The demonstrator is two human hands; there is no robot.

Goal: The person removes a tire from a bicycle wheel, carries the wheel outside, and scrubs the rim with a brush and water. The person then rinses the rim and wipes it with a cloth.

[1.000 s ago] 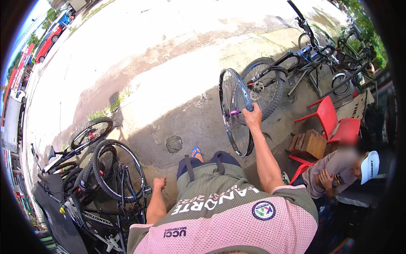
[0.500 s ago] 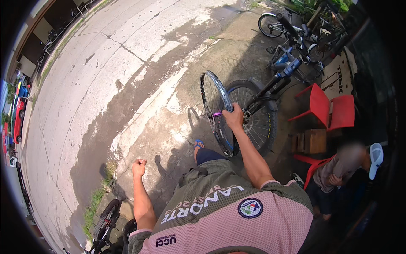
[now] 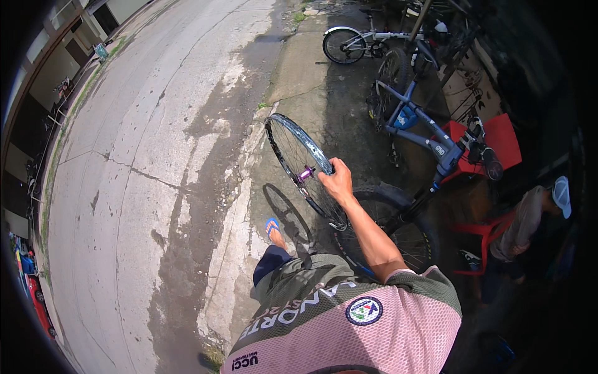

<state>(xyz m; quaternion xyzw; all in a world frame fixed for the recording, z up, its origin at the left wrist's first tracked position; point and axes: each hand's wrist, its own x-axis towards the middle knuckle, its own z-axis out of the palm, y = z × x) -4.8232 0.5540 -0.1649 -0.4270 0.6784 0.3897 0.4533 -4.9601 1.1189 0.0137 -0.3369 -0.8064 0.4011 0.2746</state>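
My right hand (image 3: pixel 337 181) is closed around the rim of a bicycle wheel (image 3: pixel 304 141), which has no tyre, thin spokes and a purple hub. The wheel hangs upright and slightly tilted over the pavement, casting a round shadow. Just beyond my right forearm is the front wheel (image 3: pixel 421 244) of a blue mountain bike (image 3: pixel 418 116). My left hand is out of view.
A silver small-wheeled bike (image 3: pixel 364 42) stands at the far end. To the right are red plastic chairs (image 3: pixel 502 147) and a seated person (image 3: pixel 526 218) in a pale cap. The concrete road (image 3: pixel 124 206) runs along the left.
I have stepped forward along the pavement, carrying the wheel past the blue bike's front wheel. My left hand has gone out of view.
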